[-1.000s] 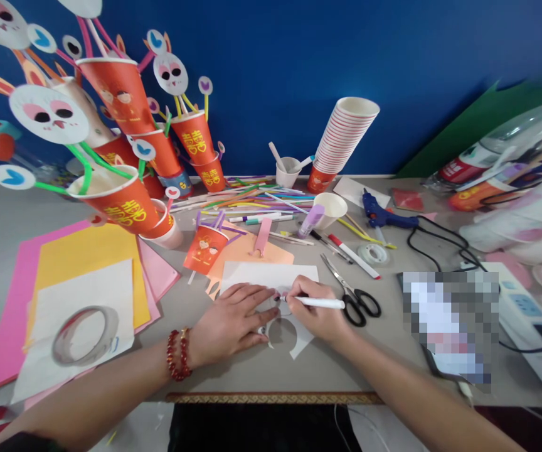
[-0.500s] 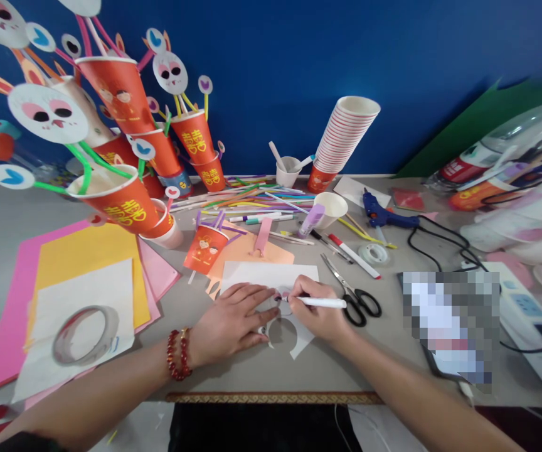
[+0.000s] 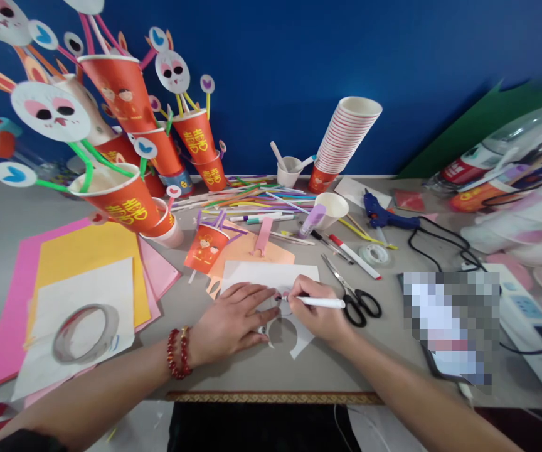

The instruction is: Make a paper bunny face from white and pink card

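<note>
My left hand (image 3: pixel 231 320) lies flat, fingers stretched out, pressing a white paper sheet (image 3: pixel 271 276) onto the grey table. A round hole is cut out of the sheet near its front edge. My right hand (image 3: pixel 315 311) is closed round a white marker pen (image 3: pixel 320 302), whose tip touches the paper just beside my left fingertips. A red bead bracelet sits on my left wrist.
Black-handled scissors (image 3: pixel 353 298) lie right of my right hand. A blue glue gun (image 3: pixel 384 216), tape roll (image 3: pixel 373 253), stacked paper cups (image 3: pixel 344 141), straws and markers fill the back. Orange cup figures (image 3: pixel 120 198) stand left, coloured paper sheets (image 3: pixel 83 270) and a tape ring (image 3: pixel 85 333) below them.
</note>
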Demonstrator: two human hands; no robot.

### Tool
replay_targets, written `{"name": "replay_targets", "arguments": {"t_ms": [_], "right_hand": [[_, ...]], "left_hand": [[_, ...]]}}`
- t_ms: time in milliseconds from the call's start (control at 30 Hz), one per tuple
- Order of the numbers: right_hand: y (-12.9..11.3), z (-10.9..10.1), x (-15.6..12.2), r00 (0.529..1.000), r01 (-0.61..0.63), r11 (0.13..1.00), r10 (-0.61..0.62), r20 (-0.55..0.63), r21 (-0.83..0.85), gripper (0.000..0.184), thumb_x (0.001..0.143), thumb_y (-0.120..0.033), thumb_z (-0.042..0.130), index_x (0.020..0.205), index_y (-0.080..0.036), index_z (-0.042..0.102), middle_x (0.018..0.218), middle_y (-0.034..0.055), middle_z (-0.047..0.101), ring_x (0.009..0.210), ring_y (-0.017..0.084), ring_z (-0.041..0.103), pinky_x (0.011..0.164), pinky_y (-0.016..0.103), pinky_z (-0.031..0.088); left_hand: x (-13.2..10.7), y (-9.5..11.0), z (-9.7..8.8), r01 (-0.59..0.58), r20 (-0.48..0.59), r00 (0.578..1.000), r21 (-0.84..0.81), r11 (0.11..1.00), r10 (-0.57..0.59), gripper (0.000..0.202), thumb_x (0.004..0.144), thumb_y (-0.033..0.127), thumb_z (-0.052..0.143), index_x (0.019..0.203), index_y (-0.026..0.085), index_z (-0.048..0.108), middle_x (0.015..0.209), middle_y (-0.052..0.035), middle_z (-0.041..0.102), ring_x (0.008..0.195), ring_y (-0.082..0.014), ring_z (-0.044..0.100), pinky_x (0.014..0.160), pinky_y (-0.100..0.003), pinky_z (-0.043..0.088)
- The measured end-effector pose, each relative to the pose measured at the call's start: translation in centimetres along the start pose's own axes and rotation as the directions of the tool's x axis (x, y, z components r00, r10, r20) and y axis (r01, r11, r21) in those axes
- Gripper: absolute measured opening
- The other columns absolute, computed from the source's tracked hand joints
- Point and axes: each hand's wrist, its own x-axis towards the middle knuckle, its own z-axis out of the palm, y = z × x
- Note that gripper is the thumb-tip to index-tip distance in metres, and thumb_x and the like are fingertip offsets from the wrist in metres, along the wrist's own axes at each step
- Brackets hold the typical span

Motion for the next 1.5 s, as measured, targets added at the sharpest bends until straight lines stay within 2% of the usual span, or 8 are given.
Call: {"name": "replay_targets", "arguments": {"t_ms": [233,533,667,833,1500], "right_hand": [[0.09,0.01,-0.07,1.0,0.003,1.0,-0.002,-0.021,0.019,0.015,0.078,-0.017,0.049,0.065,-0.021,0.048,0.055,-0.0033,0.054,0.051,0.012,0.048,0.051,0.022,0.036],[-0.19,-0.13,0.05,1.0,0.003,0.999,-0.004,0.012,0.054,0.014,0.078,-0.017,0.049,0.064,-0.021,0.049,0.056,-0.0026,0.056,0.051,0.012,0.05,0.051,0.022,0.038],[-0.16,-0.11,0.05,0.999,0.005,1.0,-0.006,0.038,0.017,0.014,0.077,-0.018,0.051,0.064,-0.021,0.049,0.056,-0.0027,0.056,0.051,0.012,0.049,0.051,0.022,0.037],[-0.22,-0.05,0.03,1.0,-0.001,1.0,0.001,-0.001,0.031,0.014,0.077,-0.017,0.05,0.064,-0.022,0.049,0.056,-0.0026,0.057,0.052,0.012,0.05,0.051,0.023,0.038],[-0.14,-0.07,0.08,0.999,0.018,0.999,-0.019,0.025,0.049,0.015,0.078,-0.017,0.051,0.064,-0.021,0.049,0.057,-0.0026,0.057,0.053,0.012,0.051,0.053,0.022,0.038]], "left_hand": [[-0.02,0.08,0.04,0.008,-0.016,1.0,-0.006,1.0,-0.009,0.045,0.097,0.049,0.045,0.135,0.025,0.053,0.15,-0.0094,0.043,0.134,-0.0278,0.04,0.11,-0.048,0.033],[-0.01,0.07,0.0,0.013,-0.011,1.0,-0.006,1.0,-0.013,0.046,0.096,0.049,0.047,0.136,0.026,0.052,0.15,-0.0087,0.043,0.134,-0.0277,0.04,0.111,-0.048,0.032],[0.03,0.11,-0.1,0.008,-0.01,1.0,-0.006,1.0,-0.008,0.046,0.097,0.048,0.045,0.136,0.025,0.052,0.15,-0.0092,0.043,0.134,-0.0275,0.04,0.11,-0.047,0.033],[0.0,0.12,-0.02,0.013,-0.02,1.0,-0.016,1.0,-0.013,0.045,0.097,0.049,0.046,0.135,0.025,0.053,0.149,-0.0093,0.044,0.134,-0.0276,0.041,0.11,-0.048,0.033],[-0.01,0.08,0.04,0.011,-0.002,1.0,0.007,1.0,-0.011,0.046,0.096,0.049,0.047,0.136,0.026,0.051,0.151,-0.0082,0.042,0.135,-0.0275,0.04,0.111,-0.047,0.032]]}}
